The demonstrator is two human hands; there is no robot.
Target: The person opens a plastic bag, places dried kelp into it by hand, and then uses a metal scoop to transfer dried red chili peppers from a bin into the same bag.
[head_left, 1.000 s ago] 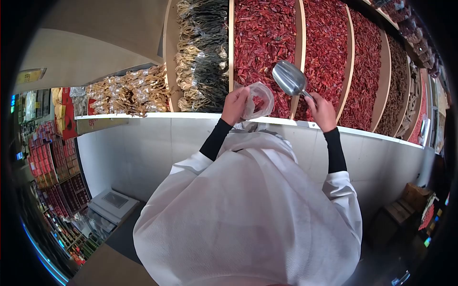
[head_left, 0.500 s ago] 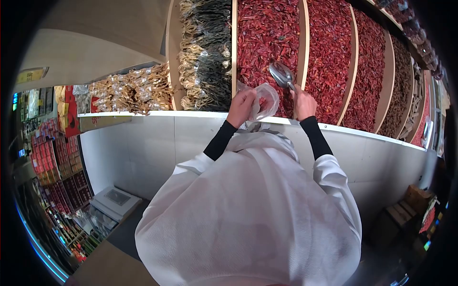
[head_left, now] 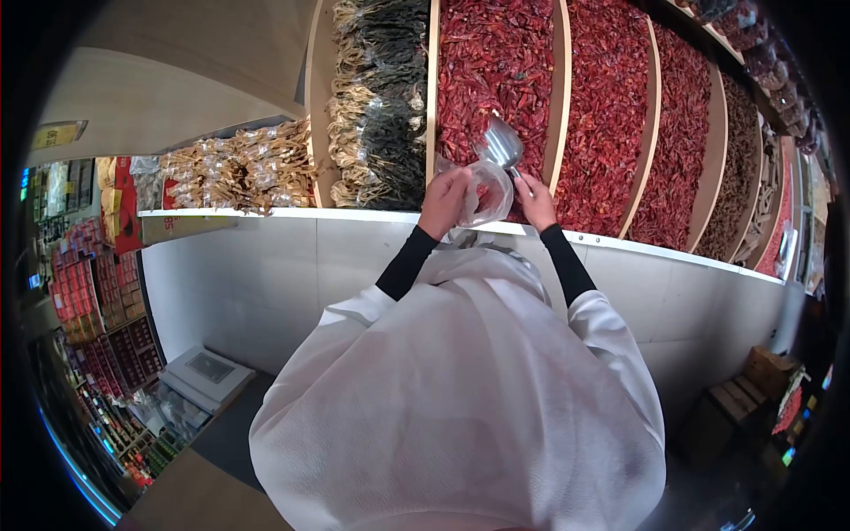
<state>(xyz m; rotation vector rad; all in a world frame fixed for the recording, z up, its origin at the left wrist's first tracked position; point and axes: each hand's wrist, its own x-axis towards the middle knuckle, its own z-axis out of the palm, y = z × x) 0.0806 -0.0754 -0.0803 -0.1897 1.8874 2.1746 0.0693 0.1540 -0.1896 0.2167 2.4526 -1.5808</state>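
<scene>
Plastic bag (head_left: pixel 485 196) is pinched by the left hand (head_left: pixel 444 202) at the bin's (head_left: pixel 563 106) front edge; the metal scoop (head_left: pixel 504 146) is held by its handle in the right hand (head_left: pixel 537 203), both forearms (head_left: pixel 409 264) angled inward, the bowl (head_left: pixel 501 137) over red chillies (head_left: pixel 496 53) just beyond.

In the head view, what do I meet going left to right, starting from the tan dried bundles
Tan dried bundles, dark dried bundles, left hand, clear plastic bag, right hand, strip of red chilies, narrower strip of red chilies, brown dried goods.
</scene>
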